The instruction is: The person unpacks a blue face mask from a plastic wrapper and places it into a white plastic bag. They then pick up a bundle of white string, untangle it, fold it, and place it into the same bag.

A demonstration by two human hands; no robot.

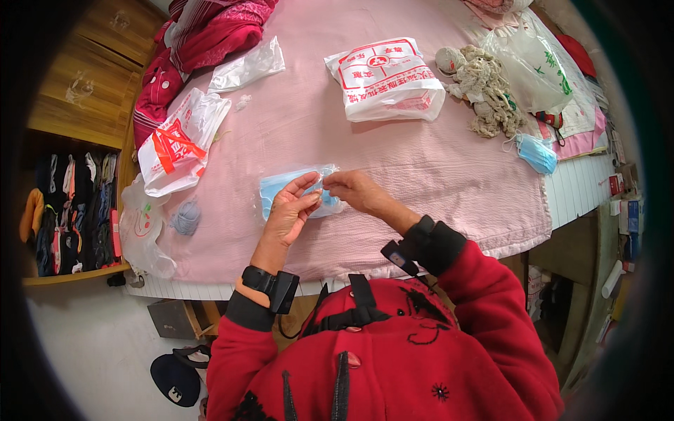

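Note:
A clear plastic packet of blue face masks [276,186] lies on the pink bedcover, under and beside my hands. Above its right part, my left hand [289,208] has its fingers and thumb curled toward each other around something small that I cannot make out. Close against it, my right hand [359,194] pinches with its fingertips pointing left. Whatever sits between those fingertips is too small and clear to name. The two sets of fingertips nearly meet over the packet.
A filled white-and-red plastic bag [382,81] stands beyond my hands. At right lie tangled cream yarn [488,91] and a loose blue mask [537,153]. Left are a ball of grey-blue yarn [186,217], another red-and-white bag [184,144] and an open clothes drawer [74,210].

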